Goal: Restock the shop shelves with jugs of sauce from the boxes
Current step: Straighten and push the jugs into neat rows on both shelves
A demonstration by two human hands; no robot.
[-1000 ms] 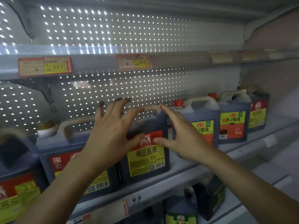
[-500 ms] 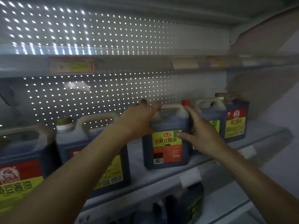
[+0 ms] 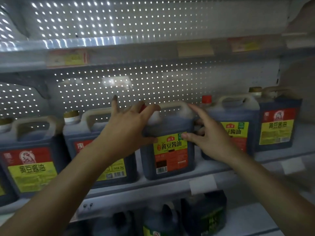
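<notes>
middle-shelf jugs (image 3: 167, 147): 5 | hands (image 3: 129, 128): 2 | price tags (image 3: 68, 57): 3

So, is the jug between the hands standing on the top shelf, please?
No, the jug stands on the middle shelf, among other jugs.
</notes>
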